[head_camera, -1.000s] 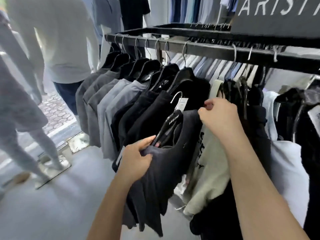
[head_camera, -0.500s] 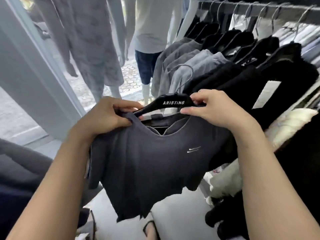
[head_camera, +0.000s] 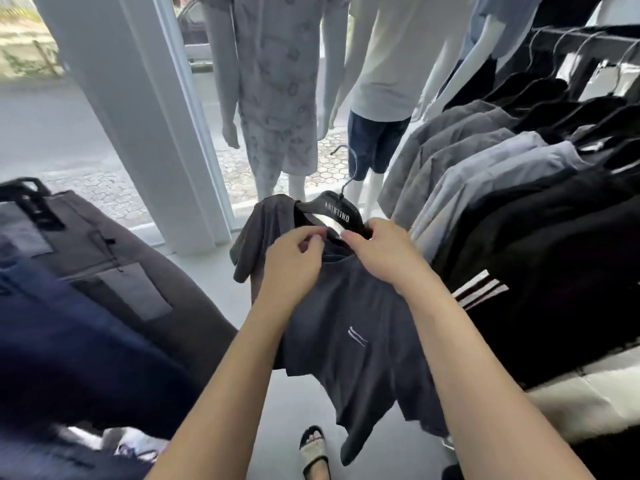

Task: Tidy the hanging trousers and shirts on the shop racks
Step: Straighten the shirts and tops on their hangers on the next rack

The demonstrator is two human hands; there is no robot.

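Daylight from the shopfront glass falls on two mannequins (head_camera: pixel 277 98) and pale floor, with the rack (head_camera: pixel 588 39) of grey and black shirts (head_camera: pixel 485 188) off to the right and folded trousers (head_camera: pixel 104 289) at lower left. A second ago the dark tee (head_camera: pixel 346 323) hung among the rack's garments, the left hand on its cloth and the right up by the hangers; now it is off the rail entirely, held in front of the body, well apart from the bar. Half a second ago the hands gripped the hanger's (head_camera: pixel 336 211) two shoulders; both have since moved inward to the collar. The left hand (head_camera: pixel 294 258) pinches near a pale tag at the neckline, fingers curled; the right hand (head_camera: pixel 384 251) grips the collar and hanger beside it. The hook points away, free in the air. The tee looks twisted on the hanger, one sleeve bunched up on the left, so this is probably the straightening step: square the neck, then rehang it.
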